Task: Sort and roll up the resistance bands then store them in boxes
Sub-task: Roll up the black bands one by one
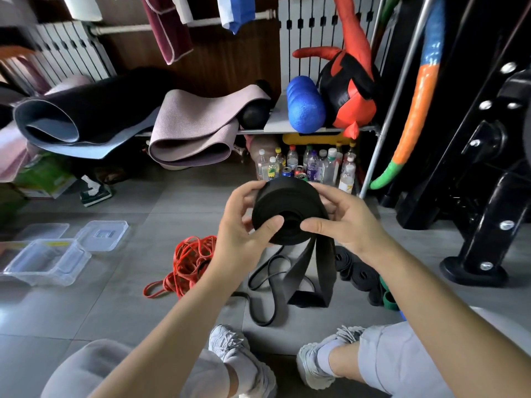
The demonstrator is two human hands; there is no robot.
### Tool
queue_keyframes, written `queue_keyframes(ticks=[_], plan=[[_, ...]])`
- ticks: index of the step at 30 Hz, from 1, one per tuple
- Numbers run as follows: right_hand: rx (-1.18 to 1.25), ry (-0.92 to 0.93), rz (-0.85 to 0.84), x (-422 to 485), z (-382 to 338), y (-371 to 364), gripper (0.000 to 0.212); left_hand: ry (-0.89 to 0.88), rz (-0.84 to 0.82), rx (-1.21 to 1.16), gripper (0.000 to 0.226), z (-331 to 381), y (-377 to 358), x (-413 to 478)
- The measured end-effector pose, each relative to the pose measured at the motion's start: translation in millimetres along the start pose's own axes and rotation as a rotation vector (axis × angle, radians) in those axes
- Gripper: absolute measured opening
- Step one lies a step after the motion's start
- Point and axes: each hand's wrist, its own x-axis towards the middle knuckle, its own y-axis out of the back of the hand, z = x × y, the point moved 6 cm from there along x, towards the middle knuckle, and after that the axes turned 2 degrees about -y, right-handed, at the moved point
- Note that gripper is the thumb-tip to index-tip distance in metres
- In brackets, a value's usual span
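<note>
Head view: my left hand (pixel 244 225) and right hand (pixel 349 222) both curl round the black band roll (pixel 287 205) held above the floor (pixel 172 297), thumbs by its core; soft, light and springy, it likely unwinds, so I squeeze the rim and mind the hanging tail (pixel 313 271).

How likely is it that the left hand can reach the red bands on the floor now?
Probably yes, once freed: the left hand grips the black roll, but the red bands lie uncovered close beneath it.
</note>
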Motion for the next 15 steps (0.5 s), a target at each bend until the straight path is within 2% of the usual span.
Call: queue_keyframes(ticks=[3,5,7,9,11,13,15], plan=[[-0.061,-0.002,-0.028,0.5,-0.4,-0.4,0.057,0.146,-0.015,-0.063,0.049,-16.0,-5.7,-8.8],[-0.128,-0.023,-0.062,0.7,1.0,0.8,0.055,0.143,-0.081,0.133,0.05,-20.3,-0.9,-6.3],[-0.191,-0.05,-0.107,1.6,2.3,-0.7,0.054,0.02,-0.15,0.459,0.058,-14.5,7.2,-0.3],[-0.288,-0.065,-0.15,4.1,2.0,-4.9,0.053,-0.165,-0.303,0.722,0.074,-5.4,4.6,3.7],[-0.377,-0.085,-0.168,7.2,0.8,-8.7,0.055,-0.268,-0.457,0.928,0.075,-0.8,-4.2,4.3],[-0.431,-0.112,-0.157,8.6,0.5,-9.8,0.057,-0.289,-0.491,0.974,0.065,1.7,-7.2,6.7],[-0.441,-0.112,-0.144,8.4,0.4,-8.9,0.058,-0.245,-0.457,0.894,0.06,2.4,-4.2,9.6]])
